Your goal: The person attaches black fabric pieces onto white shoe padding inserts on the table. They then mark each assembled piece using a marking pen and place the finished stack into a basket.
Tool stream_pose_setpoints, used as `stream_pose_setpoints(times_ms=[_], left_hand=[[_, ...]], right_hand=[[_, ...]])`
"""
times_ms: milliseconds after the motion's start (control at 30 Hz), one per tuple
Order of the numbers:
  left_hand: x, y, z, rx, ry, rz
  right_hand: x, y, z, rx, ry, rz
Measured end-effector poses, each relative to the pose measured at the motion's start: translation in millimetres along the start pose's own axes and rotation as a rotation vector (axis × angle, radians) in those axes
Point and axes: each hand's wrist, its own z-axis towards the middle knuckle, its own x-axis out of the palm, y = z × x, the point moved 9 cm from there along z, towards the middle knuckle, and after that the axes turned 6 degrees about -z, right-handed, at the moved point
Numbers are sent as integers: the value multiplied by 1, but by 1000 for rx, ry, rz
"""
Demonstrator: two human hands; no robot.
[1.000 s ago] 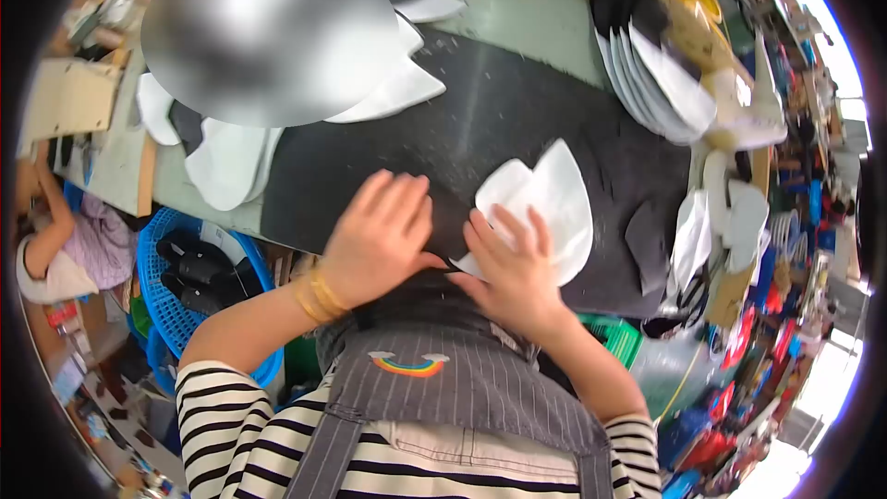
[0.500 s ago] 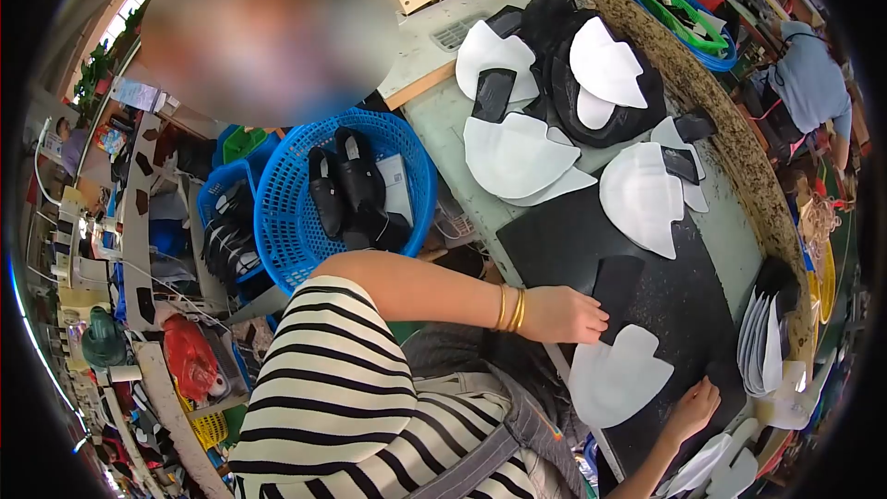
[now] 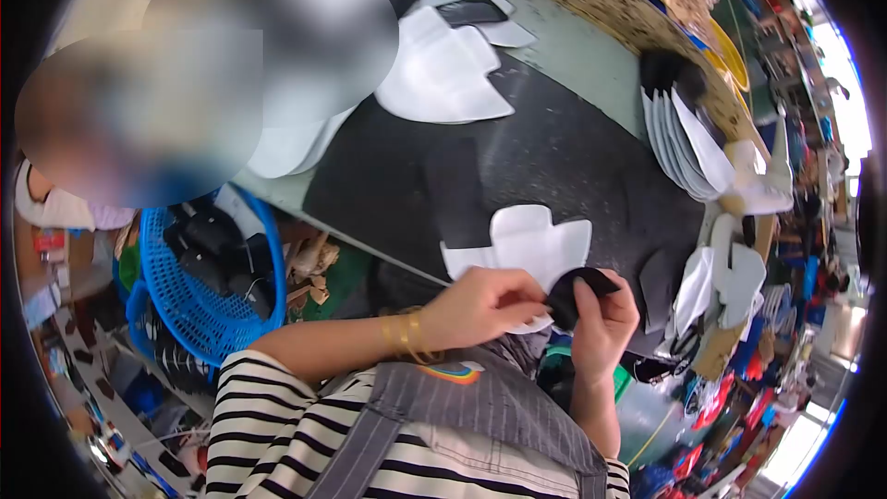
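Both of my hands are in front of my body at the near edge of a black work mat (image 3: 573,129). My right hand (image 3: 605,319) pinches a small dark fabric piece (image 3: 577,291) between thumb and fingers. My left hand (image 3: 494,305), with gold bangles at the wrist, has its fingers closed at the left edge of that same piece. Just beyond the hands a white shaped shoe piece (image 3: 540,240) lies on the mat, partly covered by my left hand. A black strip (image 3: 453,189) lies flat to its left.
More white shaped pieces (image 3: 439,69) lie at the far side. A fanned stack of white pieces (image 3: 679,143) stands at the right, with loose white pieces (image 3: 739,268) nearer. A blue basket (image 3: 157,268) holding black shoes is at the left. Blurred areas hide the upper left.
My view has turned, shifting the table in frame. My left hand has left the black strip by the white piece; my right hand has left the mat's right side. Both now meet at the dark piece.
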Motion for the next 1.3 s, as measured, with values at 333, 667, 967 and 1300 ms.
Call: stream_pose_setpoints(times_ms=[333, 667, 967, 1300], left_hand=[[-63, -31, 12, 129, -300, 288], [-74, -27, 18, 138, -539, 825], [-81, -23, 26, 83, -543, 837], [-15, -27, 26, 517, -166, 1458]], right_hand=[[36, -27, 52, 129, 320, -142], [40, -39, 70, -137, 255, -617], [38, -49, 80, -38, 221, -590], [54, -25, 72, -364, 219, -900]])
